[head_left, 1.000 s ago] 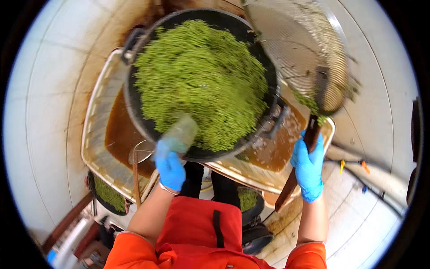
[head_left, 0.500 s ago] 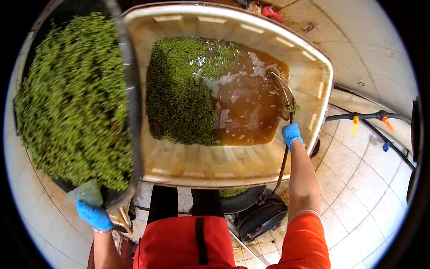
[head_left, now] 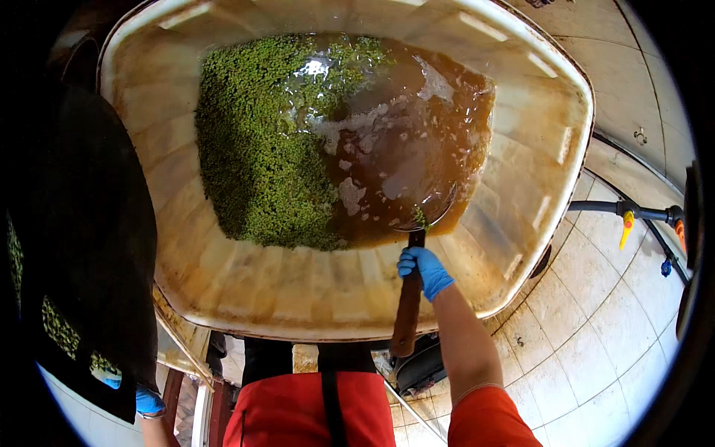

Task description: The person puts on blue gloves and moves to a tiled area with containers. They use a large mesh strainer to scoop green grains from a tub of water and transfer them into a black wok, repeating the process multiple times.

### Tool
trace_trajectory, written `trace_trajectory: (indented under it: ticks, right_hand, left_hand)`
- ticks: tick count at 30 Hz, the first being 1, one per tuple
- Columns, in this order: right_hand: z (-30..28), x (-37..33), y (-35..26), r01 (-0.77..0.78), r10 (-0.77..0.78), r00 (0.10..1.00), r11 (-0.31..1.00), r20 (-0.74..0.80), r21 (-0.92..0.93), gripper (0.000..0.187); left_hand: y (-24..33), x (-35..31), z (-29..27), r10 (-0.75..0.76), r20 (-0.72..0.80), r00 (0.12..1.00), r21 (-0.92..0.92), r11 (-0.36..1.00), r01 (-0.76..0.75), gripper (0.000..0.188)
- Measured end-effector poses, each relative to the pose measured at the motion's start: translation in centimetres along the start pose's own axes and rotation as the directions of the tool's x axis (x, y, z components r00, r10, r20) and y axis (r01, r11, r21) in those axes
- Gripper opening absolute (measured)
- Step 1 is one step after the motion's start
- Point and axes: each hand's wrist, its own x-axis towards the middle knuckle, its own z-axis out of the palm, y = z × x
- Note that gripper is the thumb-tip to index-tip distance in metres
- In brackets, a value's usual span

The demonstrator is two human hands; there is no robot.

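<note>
In my blue-gloved right hand (head_left: 424, 270), the fingers are wrapped round the brown handle (head_left: 407, 316) of a hand net. Its thin hoop (head_left: 450, 207) dips into brown water (head_left: 417, 156), with a bit of green on it. Small green water plants (head_left: 268, 149) float in a thick mat over the left half of the large cream tub (head_left: 313, 298). A black basin (head_left: 97, 246) looms close on the left, tilted and dark; green shows at its left side. My gloved left hand (head_left: 149, 401) is at its lower edge, fingers mostly hidden behind it.
Right of the tub, a dark pipe (head_left: 596, 205) carries a yellow valve handle (head_left: 627, 227) above the tiled floor (head_left: 573, 328). A wooden stick (head_left: 179, 339) leans near the tub's lower left corner. A black container (head_left: 421, 369) stands under the tub's near edge.
The basin of greens has tilted, its dark side now showing. My right hand has moved left and nearer with the net, whose hoop has gone from the tub's right wall to the near water edge.
</note>
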Motion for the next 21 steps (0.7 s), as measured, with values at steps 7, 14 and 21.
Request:
trace_trajectory:
  ticks: [7,14,21]
  right_hand:
    - [5.4,5.1,0.7,-0.220,0.054,0.934,0.865,0.353,0.451,0.016]
    - [15.1,8.6,-5.6,-0.041,-0.149,0.864,0.931,0.481,0.362,0.020]
    - [12.4,5.2,-6.2,-0.320,-0.078,0.672,0.866,0.736,0.384,0.009]
  left_hand:
    - [0.1,-0.1,0.4,0.006,-0.030,1.000,0.053,0.999,-0.004,0.054]
    - [0.0,0.4,1.0,0.035,-0.038,0.999,0.071,0.997,-0.032,0.056]
    - [0.1,0.9,0.6,0.069,-0.042,0.997,0.064,0.996,-0.067,0.058]
